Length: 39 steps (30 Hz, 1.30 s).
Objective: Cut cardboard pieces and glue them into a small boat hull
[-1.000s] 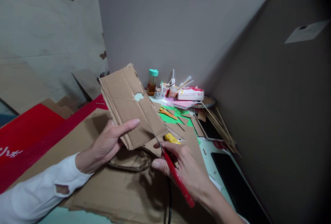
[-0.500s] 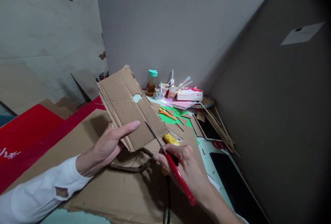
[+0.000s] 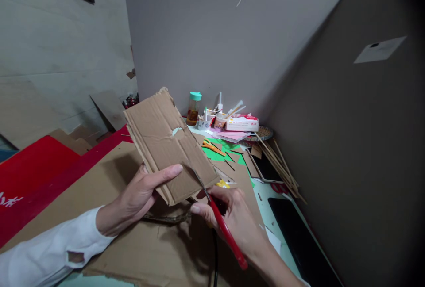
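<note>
A rectangular cardboard piece (image 3: 156, 132) with a hole near its middle is held up at a tilt. My left hand (image 3: 139, 194) grips its lower left edge, thumb on the face and fingers behind. Red-handled scissors (image 3: 227, 231) are in my right hand (image 3: 232, 216), their blades at the piece's lower right edge; one blade lies across the face and the other is hidden behind. Under the piece, a dark curved strip (image 3: 169, 220) is partly hidden. A large cardboard sheet (image 3: 133, 254) lies beneath both hands.
Orange scissors (image 3: 212, 147) and cardboard scraps lie on a green sheet (image 3: 227, 145). Behind stand a bottle (image 3: 193, 109), cups and a tissue box (image 3: 242, 123). On the right are wooden sticks (image 3: 280, 163), a tablet (image 3: 265, 165) and a black slab (image 3: 300, 238).
The scissors have moved slightly left and down against the cardboard piece, their pivot now at its edge. The held piece has shifted a little lower and hides more of the yellow object behind.
</note>
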### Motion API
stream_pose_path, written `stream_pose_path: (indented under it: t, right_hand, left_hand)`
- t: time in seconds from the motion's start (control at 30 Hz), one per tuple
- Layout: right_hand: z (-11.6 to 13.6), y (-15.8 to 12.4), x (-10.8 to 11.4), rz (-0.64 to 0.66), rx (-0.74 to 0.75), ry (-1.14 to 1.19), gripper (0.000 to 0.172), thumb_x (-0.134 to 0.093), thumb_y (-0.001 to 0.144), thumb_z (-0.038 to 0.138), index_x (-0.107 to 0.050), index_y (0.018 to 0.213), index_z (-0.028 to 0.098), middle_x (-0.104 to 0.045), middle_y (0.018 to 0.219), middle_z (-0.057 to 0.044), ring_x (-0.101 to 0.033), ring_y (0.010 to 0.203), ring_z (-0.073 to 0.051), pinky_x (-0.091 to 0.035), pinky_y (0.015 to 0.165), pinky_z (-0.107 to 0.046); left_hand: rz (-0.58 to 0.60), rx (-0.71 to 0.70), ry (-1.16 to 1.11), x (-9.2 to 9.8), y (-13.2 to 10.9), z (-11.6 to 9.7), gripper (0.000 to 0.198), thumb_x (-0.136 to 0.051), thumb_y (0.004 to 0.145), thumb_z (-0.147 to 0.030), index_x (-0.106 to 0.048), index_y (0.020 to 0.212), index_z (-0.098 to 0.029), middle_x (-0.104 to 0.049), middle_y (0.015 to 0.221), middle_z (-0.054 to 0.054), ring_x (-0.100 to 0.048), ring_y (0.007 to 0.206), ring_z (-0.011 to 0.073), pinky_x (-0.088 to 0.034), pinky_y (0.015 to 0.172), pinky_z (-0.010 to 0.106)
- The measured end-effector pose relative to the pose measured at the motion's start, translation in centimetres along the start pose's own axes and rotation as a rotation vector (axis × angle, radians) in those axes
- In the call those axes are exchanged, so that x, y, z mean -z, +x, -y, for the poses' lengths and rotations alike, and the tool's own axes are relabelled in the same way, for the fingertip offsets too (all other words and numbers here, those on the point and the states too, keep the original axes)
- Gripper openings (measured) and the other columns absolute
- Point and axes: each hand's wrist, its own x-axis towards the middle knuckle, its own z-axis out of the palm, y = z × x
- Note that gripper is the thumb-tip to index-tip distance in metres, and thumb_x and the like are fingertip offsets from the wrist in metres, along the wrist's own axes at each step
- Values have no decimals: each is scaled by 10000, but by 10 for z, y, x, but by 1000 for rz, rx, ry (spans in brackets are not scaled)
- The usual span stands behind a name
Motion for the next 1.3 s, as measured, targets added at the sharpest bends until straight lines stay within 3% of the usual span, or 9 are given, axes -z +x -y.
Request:
stream_pose_path:
  t: [0.2,0.33,0.5,0.67,0.87,1.03,1.13,1.3]
  right_hand:
    - [5,-3,1,-52,69,-99,459,-608,930,454,-412,594,210,-382,596,45,-313,598,-129,-274,563,-277]
    - [2,-1,1,-16,26,-33,442,-675,880,525,-518,634,194,-429,596,47,-344,588,-123,-288,550,-263]
    - [-1,3,1,-11,-41,70,362,-762,813,513,-733,863,156,-616,701,5,-495,647,-152,-411,625,-268]
    - [-1,4,0,-39,15,145,286,-803,777,437,-760,875,173,-706,780,-15,-583,699,-184,-456,672,-283]
    - [4,-1,1,-84,-5,9,387,-728,806,543,-723,725,164,-611,611,-10,-556,611,-193,-425,604,-286]
    - [5,1,1,-76,9,60,391,-727,802,541,-738,735,156,-662,678,-25,-595,652,-203,-424,609,-281]
    - [1,5,1,-39,-22,87,323,-778,765,481,-739,729,162,-681,682,-22,-609,665,-202,-432,612,-277]
    - [1,8,8,85,-42,168,315,-859,678,352,-585,659,196,-564,614,37,-525,593,-144,-419,572,-246]
  left_hand:
    - [-6,12,-7,-1,-1,0,727,-844,730,-211,-599,1412,-262,-811,1124,59,-736,1088,264,-626,830,263]
    - [-4,16,16,-1,-2,-1,704,-834,738,-229,-608,1405,-246,-809,1123,86,-733,1089,308,-638,837,339]
    - [40,3,78,0,-6,4,722,-855,720,-288,-613,1399,-236,-808,1124,88,-733,1074,340,-628,857,381]
    - [94,11,119,1,-10,6,701,-839,752,-330,-605,1407,-241,-806,1138,65,-689,1168,320,-575,960,372]
    - [122,49,143,2,-13,3,678,-833,762,-351,-616,1396,-247,-833,1025,45,-652,1230,316,-504,1063,401]
    - [107,117,53,1,-8,1,688,-853,737,-297,-628,1384,-237,-831,1032,58,-736,1064,305,-598,910,362]
    - [-3,126,-76,1,-1,-2,670,-839,739,-226,-630,1375,-217,-831,1027,55,-769,905,260,-638,775,325]
    - [-85,81,-117,6,10,-5,635,-802,771,-134,-617,1375,-193,-831,1017,48,-766,849,207,-642,774,299]
